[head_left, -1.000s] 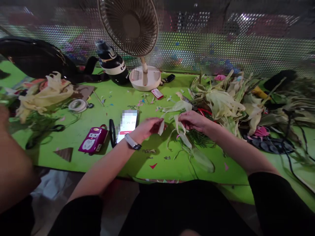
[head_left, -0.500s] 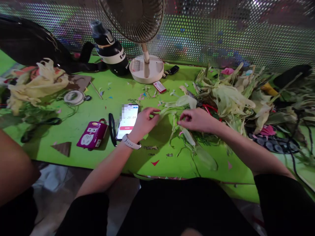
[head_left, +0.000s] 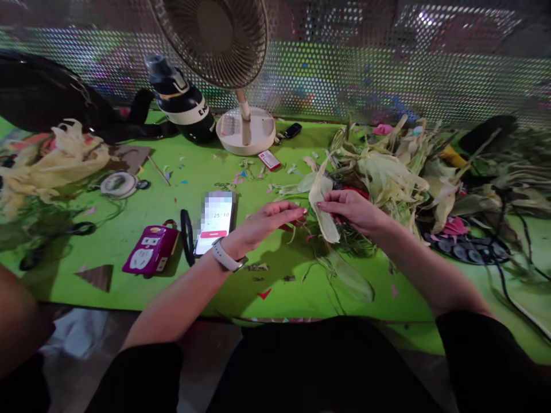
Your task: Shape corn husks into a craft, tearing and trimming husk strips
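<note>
A pale corn husk point(head_left: 321, 192) stands nearly upright in my right hand point(head_left: 355, 211), whose thumb and fingers pinch its edge. Just left of it, my left hand point(head_left: 278, 221) has its thumb and fingertips drawn together in a pinch, apart from the husk. Whatever lies between those fingertips is too small to make out. Beneath the hands are thin green shreds, and a flat translucent green husk point(head_left: 350, 278) lies nearer me. Beyond my right hand spreads a pile of dried husks point(head_left: 387, 172). A phone point(head_left: 214, 221) with a running timer lies beside my left wrist.
A fan point(head_left: 245, 135), a black bottle point(head_left: 185, 103) and a small red-and-white box point(head_left: 269, 160) stand along the back by the mesh panel. On the left are a purple power adapter point(head_left: 150, 249), a tape roll point(head_left: 119, 183) and more husks point(head_left: 55, 158). Black cables point(head_left: 501, 241) run at right.
My right hand has raised a pale husk upright off the table. My left hand has moved right and slightly nearer me, toward it. The whole view has shifted a little.
</note>
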`<state>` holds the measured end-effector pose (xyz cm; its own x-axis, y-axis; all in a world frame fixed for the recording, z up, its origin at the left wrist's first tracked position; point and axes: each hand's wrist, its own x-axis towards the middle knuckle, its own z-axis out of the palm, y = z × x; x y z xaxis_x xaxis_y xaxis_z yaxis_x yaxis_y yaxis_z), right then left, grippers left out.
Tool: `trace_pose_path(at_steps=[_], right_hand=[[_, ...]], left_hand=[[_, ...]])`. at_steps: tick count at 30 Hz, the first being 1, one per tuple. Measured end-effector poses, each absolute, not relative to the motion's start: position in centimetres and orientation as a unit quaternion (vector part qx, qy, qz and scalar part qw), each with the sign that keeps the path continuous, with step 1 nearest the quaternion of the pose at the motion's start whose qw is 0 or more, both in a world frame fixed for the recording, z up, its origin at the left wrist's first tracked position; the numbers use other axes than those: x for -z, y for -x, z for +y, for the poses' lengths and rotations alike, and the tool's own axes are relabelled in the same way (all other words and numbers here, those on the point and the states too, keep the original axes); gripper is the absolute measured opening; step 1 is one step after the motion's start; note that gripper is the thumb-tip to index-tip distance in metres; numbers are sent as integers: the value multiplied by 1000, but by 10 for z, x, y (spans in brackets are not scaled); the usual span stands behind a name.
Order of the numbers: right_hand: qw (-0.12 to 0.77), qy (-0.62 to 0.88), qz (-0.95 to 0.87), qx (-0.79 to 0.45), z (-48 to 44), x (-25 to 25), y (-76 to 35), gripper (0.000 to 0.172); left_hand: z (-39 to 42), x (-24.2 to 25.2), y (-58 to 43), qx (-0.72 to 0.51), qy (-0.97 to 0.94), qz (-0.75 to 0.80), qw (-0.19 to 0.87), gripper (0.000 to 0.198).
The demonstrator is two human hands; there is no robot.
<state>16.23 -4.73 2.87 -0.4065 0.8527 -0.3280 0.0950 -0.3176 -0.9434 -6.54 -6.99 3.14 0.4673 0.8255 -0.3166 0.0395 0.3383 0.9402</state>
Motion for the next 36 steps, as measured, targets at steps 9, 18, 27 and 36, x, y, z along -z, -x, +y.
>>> trace_pose_path(at_steps=[9, 18, 27, 36], right_hand=[[275, 459, -542, -648, -52, -23, -153, 32], [286, 464, -570, -615, -47, -20, -157, 29], [242, 435, -565, -658, -48, -19, -158, 27], [204, 435, -540, -691, -50, -24, -155, 28]], left_hand=[[-61, -14, 44, -280, -466, 396, 740, 10], [-52, -9, 48, -287, -484, 361, 744, 16], [-51, -4, 55, -282, -470, 363, 754, 18], [-51, -5, 54, -246, -466, 373, 763, 23]])
